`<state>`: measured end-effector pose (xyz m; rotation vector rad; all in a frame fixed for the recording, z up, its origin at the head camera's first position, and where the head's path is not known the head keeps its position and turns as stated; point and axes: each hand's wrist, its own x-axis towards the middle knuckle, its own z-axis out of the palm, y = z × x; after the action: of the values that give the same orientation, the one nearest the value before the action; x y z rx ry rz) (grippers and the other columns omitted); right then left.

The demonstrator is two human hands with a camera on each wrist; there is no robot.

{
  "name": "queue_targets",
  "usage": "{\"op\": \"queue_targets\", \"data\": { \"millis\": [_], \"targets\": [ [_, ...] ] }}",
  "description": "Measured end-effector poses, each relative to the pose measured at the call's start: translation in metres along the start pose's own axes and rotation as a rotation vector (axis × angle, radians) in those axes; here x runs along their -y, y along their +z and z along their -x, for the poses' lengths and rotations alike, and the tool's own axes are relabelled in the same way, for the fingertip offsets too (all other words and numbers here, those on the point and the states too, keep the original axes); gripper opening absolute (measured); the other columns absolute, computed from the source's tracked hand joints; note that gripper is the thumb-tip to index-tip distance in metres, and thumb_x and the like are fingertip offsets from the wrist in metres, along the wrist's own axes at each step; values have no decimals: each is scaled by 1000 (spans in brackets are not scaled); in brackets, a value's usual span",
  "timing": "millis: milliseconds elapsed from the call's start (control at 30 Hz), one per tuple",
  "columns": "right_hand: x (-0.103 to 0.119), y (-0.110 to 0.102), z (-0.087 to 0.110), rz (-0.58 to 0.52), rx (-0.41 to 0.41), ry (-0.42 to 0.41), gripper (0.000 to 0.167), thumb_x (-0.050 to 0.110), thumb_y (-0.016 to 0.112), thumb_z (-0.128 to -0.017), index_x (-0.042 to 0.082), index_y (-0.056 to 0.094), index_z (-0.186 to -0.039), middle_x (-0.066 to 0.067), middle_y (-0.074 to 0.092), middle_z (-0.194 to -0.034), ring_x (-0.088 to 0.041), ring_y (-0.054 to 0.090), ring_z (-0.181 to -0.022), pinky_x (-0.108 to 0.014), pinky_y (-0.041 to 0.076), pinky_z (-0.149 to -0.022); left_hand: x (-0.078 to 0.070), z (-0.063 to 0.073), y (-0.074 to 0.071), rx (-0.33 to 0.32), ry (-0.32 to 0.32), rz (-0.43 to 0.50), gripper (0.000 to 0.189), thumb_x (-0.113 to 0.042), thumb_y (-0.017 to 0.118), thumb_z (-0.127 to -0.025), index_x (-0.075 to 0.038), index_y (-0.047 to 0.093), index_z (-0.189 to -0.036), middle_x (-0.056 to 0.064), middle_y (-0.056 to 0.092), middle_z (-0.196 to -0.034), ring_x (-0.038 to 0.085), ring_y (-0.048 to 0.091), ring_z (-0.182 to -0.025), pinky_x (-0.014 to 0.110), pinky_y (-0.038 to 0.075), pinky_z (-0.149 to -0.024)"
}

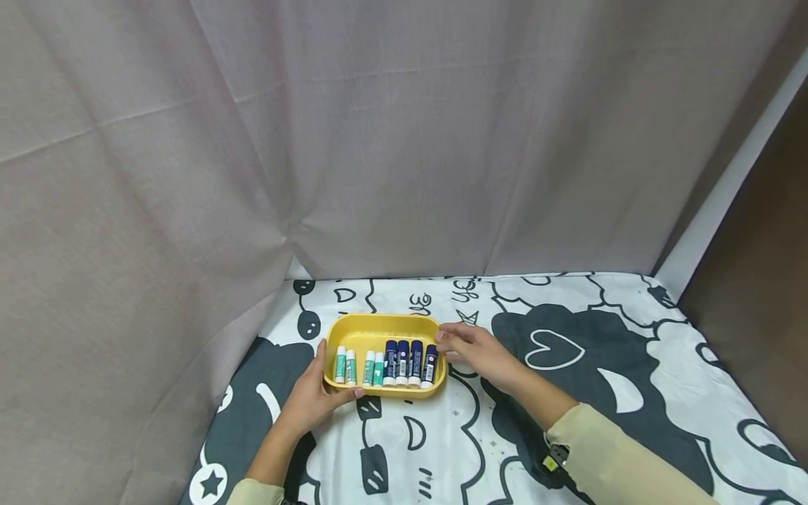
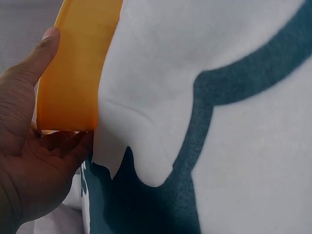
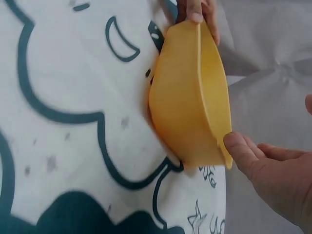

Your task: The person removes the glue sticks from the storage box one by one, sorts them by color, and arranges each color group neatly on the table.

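A person in pale khaki sleeves [image 1: 631, 470] steadies a yellow, round-cornered rectangular tray [image 1: 379, 327] over a black-and-white cartoon-print cloth [image 1: 442, 428], a grey-brown fabric curtain [image 1: 404, 140] hanging toward 12 o'clock. The hands are well apart, at opposite ends of the tray. The left hand [image 1: 313, 393], reaching in from 7 o'clock, grips the tray's corner at 8 o'clock, thumb at the near rim and fingers up the side. The right hand [image 1: 482, 358], its forearm slanting in from 4 o'clock, touches the corner at 2 o'clock with fingers fairly straight rather than wrapped around it; a black strap with a lime-green patch [image 1: 550, 463] shows at that wrist. Only the head view reveals the load: four slim green-and-white tubes [image 1: 341, 366] from 8 to 6 o'clock and four navy-and-white tubes [image 1: 402, 365] from 6 to 4, lined up along the tray's near side. The left wrist view instead shows the thumb flat against the tray's outer wall, with curled fingers at its end, close to the cloth. The right wrist view shows one right fingertip [image 3: 234, 141] meeting the rim at 4 o'clock, while the left hand appears across the tray at 12. Whether the tray's base rests flat is unclear.
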<state>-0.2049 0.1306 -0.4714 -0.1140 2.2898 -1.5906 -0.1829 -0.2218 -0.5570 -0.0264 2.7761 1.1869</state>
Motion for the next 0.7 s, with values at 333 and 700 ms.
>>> {"op": "queue_targets", "data": {
  "millis": [333, 700],
  "targets": [
    [15, 17, -11, -240, 56, 162, 71, 44, 57, -114, -10, 47, -158, -31, 68, -145, -40, 72, -132, -41, 63, -109, 0, 0, 0, -2, 13, 16, 146, -70, 94, -76, -13, 8, -179, 22, 25, -183, 49, 34, -166, 66, 32, -133],
    [27, 33, -22, -174, 46, 289, 82, 51, 55, -114, -13, 39, -162, -37, 59, -152, -45, 66, -138, -49, 59, -115, 3, 0, 1, -6, 21, 22, 146, -69, 95, -76, -12, 8, -179, 22, 26, -183, 48, 34, -166, 67, 33, -133]
  ]
}}
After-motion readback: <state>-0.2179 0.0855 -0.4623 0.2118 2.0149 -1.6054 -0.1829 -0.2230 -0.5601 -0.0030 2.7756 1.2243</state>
